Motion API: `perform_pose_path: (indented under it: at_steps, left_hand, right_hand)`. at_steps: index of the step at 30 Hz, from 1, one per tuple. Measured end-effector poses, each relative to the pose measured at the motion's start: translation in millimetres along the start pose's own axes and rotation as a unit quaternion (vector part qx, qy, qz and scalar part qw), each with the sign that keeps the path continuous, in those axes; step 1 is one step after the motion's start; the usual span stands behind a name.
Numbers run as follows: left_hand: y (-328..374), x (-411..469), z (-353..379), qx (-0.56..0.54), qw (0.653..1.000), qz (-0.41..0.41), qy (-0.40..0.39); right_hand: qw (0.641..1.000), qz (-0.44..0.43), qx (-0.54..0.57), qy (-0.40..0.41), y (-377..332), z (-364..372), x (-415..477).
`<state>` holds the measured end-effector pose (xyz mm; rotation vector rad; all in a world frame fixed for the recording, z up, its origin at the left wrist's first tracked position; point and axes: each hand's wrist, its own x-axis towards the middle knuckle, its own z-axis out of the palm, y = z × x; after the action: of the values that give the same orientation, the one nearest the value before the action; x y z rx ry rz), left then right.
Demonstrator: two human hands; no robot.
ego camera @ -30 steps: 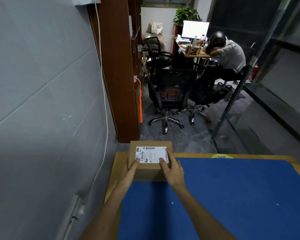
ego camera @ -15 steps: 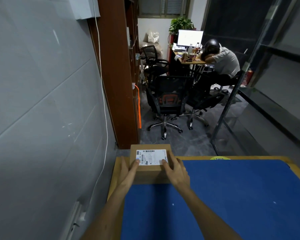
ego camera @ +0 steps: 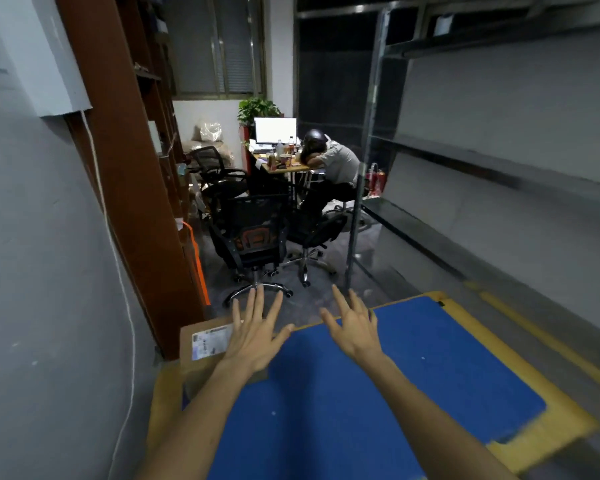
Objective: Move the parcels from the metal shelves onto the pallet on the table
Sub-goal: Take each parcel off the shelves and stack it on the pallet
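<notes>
Both grips were spread, holding nothing: left grip (ego camera: pixel 253 337) over the parcel (ego camera: pixel 192 367), perhaps touching it; right grip (ego camera: pixel 355 329) above the pallet (ego camera: pixel 413 375).

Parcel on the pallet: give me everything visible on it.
The parcel is a small brown cardboard box, closed, lying flat at the far left corner of the blue pallet, next to the grey wall. A white shipping label with printed barcodes covers much of its top; the print is too blurred to read. The left hand, fingers spread and straight, hides its right part; whether the hand touches it cannot be told.
</notes>
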<state>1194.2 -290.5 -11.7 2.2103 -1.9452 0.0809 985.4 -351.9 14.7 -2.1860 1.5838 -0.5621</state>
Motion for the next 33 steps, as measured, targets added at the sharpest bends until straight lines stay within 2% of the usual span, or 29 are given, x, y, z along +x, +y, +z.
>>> perform_pose_path:
  at_steps: [7,15,24,33]
  left_hand:
    - [165,6,-27,-0.013,0.991,0.133,0.0]
    - [391,-84,-42,-0.057,0.955,0.291,-0.003]
    - [616,-208,-49,-0.103,0.895,0.433,-0.033]
    - [793,-317,-52,-0.13,0.809,0.57,-0.064]
  right_hand:
    - [0.988,0.108,-0.02,0.108,107,-122,-80]
    - [0.948,0.251,-0.064,0.186,239,-254,-259]
    - [0.871,0.399,-0.096,0.27,352,-361,-486]
    - [0.789,0.516,-0.091,0.32,426,-422,-653]
